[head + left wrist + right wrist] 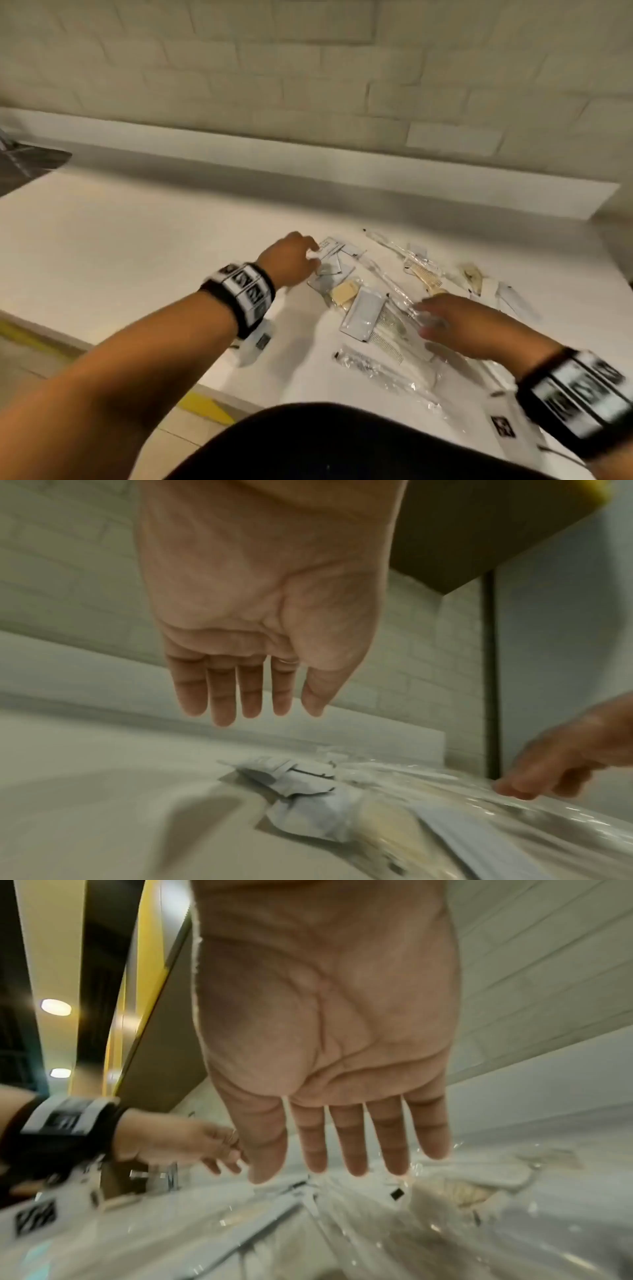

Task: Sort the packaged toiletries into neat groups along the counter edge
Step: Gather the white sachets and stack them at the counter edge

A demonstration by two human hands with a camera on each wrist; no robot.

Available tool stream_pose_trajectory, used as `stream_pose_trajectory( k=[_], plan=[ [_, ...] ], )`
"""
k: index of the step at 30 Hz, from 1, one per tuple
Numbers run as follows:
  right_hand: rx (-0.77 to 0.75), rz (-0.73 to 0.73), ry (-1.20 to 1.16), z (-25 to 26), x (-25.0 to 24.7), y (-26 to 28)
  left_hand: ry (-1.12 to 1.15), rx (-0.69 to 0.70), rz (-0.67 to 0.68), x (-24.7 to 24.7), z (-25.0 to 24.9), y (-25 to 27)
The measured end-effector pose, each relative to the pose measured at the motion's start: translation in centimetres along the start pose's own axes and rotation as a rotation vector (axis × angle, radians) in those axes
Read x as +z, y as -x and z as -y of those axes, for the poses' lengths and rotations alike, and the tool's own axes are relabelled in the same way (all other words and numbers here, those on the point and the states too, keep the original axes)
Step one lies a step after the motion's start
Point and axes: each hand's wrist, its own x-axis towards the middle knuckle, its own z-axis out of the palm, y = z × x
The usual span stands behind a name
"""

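Packaged toiletries lie scattered on the white counter point(137, 260). There are small white sachets point(330, 251), a cream packet point(346, 293), a flat white sachet point(363, 313), wrapped combs point(423, 274) and a wrapped toothbrush point(376, 370). My left hand point(313, 255) reaches to the small sachets point(294, 777). Seen from the wrist, the left hand point(267, 712) is flat and holds nothing. My right hand point(424, 318) hovers low over long clear-wrapped packets point(404, 308), fingers straight. From its own wrist, the right hand point(342, 1167) is empty. Whether it touches the wrap is unclear.
A low white ledge point(342, 164) and a tiled wall back the counter. A dark object point(27, 164) sits at the far left. The counter's front edge runs diagonally at the lower left, with a yellow-striped floor point(202, 407) below. More packets point(513, 298) lie far right.
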Motion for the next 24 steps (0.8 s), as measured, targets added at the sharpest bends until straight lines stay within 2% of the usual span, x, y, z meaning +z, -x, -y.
stream_pose_trajectory(
  k=[4, 6, 9, 13, 16, 20, 24],
  plan=[
    [-0.026, 0.066, 0.142, 0.7, 0.5, -4.2, 0.023, -0.200, 0.077, 0.6, -0.5, -4.6],
    [-0.010, 0.073, 0.179, 0.2, 0.1, -5.7, -0.010, -0.239, 0.133, 1.5, -0.5, -5.9],
    [0.076, 0.094, 0.205, -0.2, -1.8, -6.9, -0.066, -0.221, 0.170, 1.7, 0.5, -7.3],
    [0.089, -0.096, 0.252, 0.7, -4.4, -9.5, -0.107, -0.227, 0.211, 0.6, 2.6, -8.2],
    [-0.024, -0.205, 0.182, 3.0, -4.9, -12.2, -0.090, -0.263, 0.212, -0.5, 4.0, -7.8],
    [-0.272, -0.110, 0.101, 7.6, -2.9, -14.2, 0.053, -0.349, 0.185, -1.5, 4.7, -6.5],
    [-0.330, -0.025, 0.137, 10.1, -1.5, -16.4, 0.306, -0.453, 0.182, -2.0, 5.0, -5.6]
  ],
)
